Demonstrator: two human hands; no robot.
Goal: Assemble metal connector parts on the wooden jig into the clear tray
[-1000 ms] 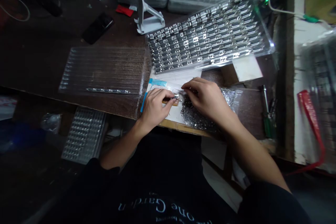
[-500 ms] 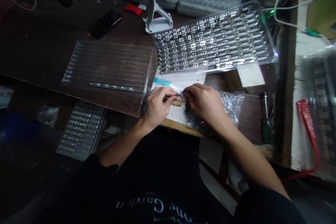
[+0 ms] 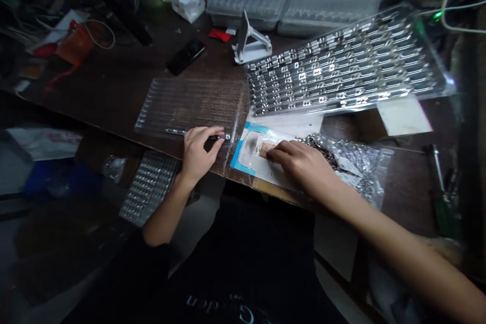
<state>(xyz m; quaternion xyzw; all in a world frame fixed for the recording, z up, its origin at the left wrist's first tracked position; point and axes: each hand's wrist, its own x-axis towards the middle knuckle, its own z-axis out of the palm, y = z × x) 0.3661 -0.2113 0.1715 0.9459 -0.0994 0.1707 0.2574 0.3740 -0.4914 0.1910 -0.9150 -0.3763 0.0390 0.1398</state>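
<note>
My left hand [image 3: 199, 154] is at the front row of a clear ribbed plastic tray [image 3: 190, 104]. Its thumb and index finger close on a small metal connector [image 3: 227, 137] at the row's right end; more connectors [image 3: 175, 132] lie in that row, partly behind the fingers. My right hand [image 3: 304, 162] rests over a white sheet with blue edging [image 3: 243, 159], fingers bent together. Its fingertips grip the right end of a small brown block [image 3: 266, 149]. Beside that hand lies an open clear bag of small metal parts [image 3: 351, 157].
Behind the bag stands a tilted tray full of connectors [image 3: 341, 66], near a white block [image 3: 404, 114]. A phone [image 3: 186, 55] and a grey stand [image 3: 252, 43] sit farther back. At right lies a screwdriver [image 3: 440, 187]. Another filled tray [image 3: 148, 187] is below the table edge.
My left hand has moved left from the brown block to the ribbed tray, with a connector. My right hand has shifted from the bag's edge onto the block. The camera view has turned left.
</note>
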